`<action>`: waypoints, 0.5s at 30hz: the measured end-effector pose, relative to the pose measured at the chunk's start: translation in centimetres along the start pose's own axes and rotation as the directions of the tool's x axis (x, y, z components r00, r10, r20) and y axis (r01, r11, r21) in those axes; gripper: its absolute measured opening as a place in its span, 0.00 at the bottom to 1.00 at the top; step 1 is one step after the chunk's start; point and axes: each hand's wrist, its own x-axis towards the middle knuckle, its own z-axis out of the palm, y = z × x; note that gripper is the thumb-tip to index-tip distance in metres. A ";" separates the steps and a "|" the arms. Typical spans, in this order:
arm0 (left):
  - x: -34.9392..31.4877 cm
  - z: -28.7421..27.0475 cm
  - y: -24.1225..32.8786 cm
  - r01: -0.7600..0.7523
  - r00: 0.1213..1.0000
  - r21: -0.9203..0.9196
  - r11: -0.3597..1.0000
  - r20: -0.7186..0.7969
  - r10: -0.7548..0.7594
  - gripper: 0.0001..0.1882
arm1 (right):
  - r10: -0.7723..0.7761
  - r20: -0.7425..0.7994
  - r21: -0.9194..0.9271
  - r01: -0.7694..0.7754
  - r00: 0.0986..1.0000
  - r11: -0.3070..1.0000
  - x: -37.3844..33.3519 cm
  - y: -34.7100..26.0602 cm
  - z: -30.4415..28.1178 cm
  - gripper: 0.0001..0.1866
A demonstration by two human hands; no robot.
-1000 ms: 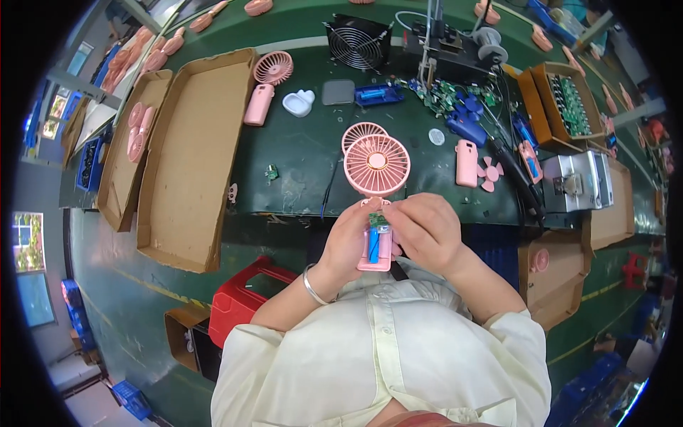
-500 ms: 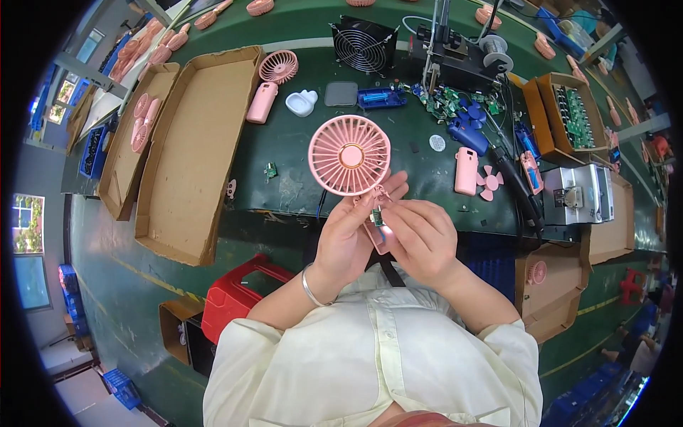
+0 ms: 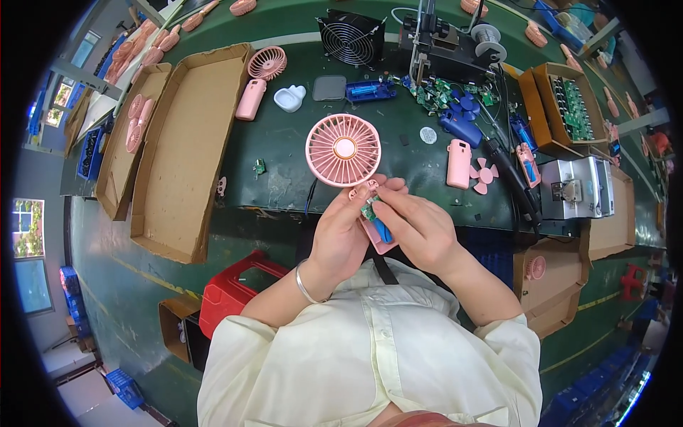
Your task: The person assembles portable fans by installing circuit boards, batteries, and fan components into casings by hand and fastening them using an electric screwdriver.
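Note:
Between my hands, over the near edge of the bench, is a pink handheld fan (image 3: 344, 149) with its round grille pointing away from me. Its handle lies uncovered, showing a small green circuit board (image 3: 368, 210) and a blue battery cell (image 3: 383, 230). My left hand (image 3: 340, 231) is closed round the handle from the left, thumb near the neck. From the right, my right hand (image 3: 420, 228) has its fingertips closed at the circuit board; part of the board is hidden under them.
To the right lie a pink handle cover (image 3: 459, 164), pink fan blades (image 3: 484, 175) and a black soldering iron (image 3: 512, 181). A soldering stand (image 3: 452, 50) with a solder spool (image 3: 489, 41) stands behind. Cardboard trays (image 3: 185, 156) are on the left. A red stool (image 3: 238, 292) stands below the bench.
The fan handle has tilted and more of the blue battery cell shows. My right fingers have shifted up toward the neck. The whole view has moved slightly.

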 end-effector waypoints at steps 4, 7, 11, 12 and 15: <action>0.1 0.2 -0.6 -0.008 1.000 -0.014 1.000 -0.004 0.008 0.17 | 0.022 -0.020 0.002 -0.022 1.000 1.000 -0.5 -0.3 0.0 0.18; 0.1 0.3 -1.0 -0.067 0.998 0.004 0.998 0.014 0.067 0.18 | 0.050 -0.116 -0.031 -0.054 0.992 0.998 -1.0 -1.4 1.0 0.17; -0.2 0.5 -1.1 -0.103 0.994 0.020 0.994 0.029 0.102 0.18 | 0.151 -0.176 0.046 -0.145 0.973 0.988 -1.1 -1.9 0.9 0.15; -0.1 0.4 -1.1 -0.095 0.994 0.025 0.995 0.050 0.094 0.17 | 0.177 -0.150 0.082 -0.166 0.973 0.983 -1.4 -1.5 0.8 0.16; 0.1 0.3 -0.9 0.010 0.999 0.007 1.000 0.039 -0.010 0.16 | 0.287 -0.019 0.209 -0.277 0.958 0.938 -0.8 -0.3 -0.6 0.18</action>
